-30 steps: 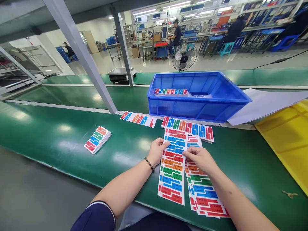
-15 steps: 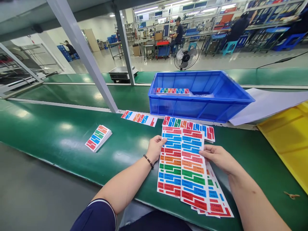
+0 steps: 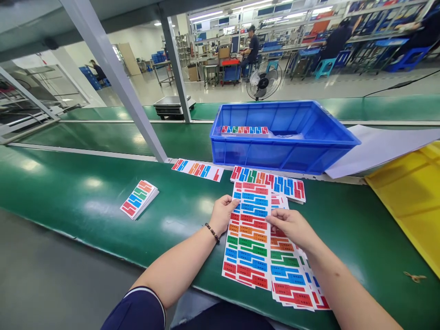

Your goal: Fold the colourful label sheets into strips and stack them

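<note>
My left hand (image 3: 222,214) pinches the left edge of long label sheets (image 3: 231,256) printed in red, blue, orange and green. Between the thumb and fingers of my right hand (image 3: 290,225) is the right edge of the uppermost label sheet (image 3: 253,236), which overlaps those in my left hand. More label sheets (image 3: 292,279) lie fanned out beneath my right hand and forearm, partly hidden. Just beyond my hands, a stack of similar sheets (image 3: 282,184) rests crosswise on the green belt.
A blue bin (image 3: 285,153) holding a label stack (image 3: 244,130) stands behind. Left are a single label strip (image 3: 197,169) and a small label pile (image 3: 139,199). A grey post (image 3: 127,91) rises from the table's rail. A yellow bin (image 3: 409,197) and a rubber band (image 3: 415,277) are right.
My right hand has moved left with a label sheet, which now covers more of the sheets in my left hand. The fanned sheets below are more exposed. My left hand stays nearly still.
</note>
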Demonstrator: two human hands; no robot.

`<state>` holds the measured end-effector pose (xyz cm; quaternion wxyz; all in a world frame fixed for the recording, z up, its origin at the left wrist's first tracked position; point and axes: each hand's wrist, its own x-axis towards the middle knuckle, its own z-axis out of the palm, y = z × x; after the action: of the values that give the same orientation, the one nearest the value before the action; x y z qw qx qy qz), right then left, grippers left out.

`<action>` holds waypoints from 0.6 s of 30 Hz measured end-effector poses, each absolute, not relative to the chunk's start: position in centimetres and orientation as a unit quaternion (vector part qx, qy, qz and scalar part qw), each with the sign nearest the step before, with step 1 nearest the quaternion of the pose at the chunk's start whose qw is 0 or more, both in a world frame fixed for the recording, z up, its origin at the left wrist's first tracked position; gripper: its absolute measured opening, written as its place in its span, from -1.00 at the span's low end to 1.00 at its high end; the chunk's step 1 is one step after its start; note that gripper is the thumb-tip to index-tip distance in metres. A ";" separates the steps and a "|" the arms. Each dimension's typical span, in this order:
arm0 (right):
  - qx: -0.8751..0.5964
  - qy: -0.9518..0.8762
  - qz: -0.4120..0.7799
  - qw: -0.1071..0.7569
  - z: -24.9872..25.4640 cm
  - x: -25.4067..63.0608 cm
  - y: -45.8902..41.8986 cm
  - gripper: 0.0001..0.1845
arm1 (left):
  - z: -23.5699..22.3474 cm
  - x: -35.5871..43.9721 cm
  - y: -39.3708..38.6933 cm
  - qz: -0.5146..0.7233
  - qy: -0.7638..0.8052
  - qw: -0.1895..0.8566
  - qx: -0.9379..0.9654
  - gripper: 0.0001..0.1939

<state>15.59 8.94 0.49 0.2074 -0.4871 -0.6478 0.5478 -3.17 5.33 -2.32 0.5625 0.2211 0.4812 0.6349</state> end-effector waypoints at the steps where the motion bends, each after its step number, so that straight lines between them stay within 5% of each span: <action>1: -0.491 -0.641 0.550 0.212 0.5 16.3 9.3 -0.65 | -2.2 -3.3 5.4 0.638 0.483 0.560 0.214 -0.55; 4: -0.517 -0.626 0.550 0.193 0.6 18.6 10.7 -0.67 | -2.0 -3.5 5.5 0.646 0.484 0.555 0.200 -0.53; 9: -0.610 -0.650 0.376 0.254 0.7 18.0 10.7 -0.72 | -2.0 -3.2 5.3 0.646 0.483 0.556 0.204 -0.52; 18: -0.516 -0.616 0.543 0.243 -0.5 14.2 8.2 -0.62 | -2.5 -2.4 4.8 0.608 0.463 0.593 0.253 -0.59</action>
<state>14.22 8.21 -0.48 0.2434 -0.5159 -0.6160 0.5432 -2.41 4.82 -2.51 0.5930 0.2531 0.4634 0.6079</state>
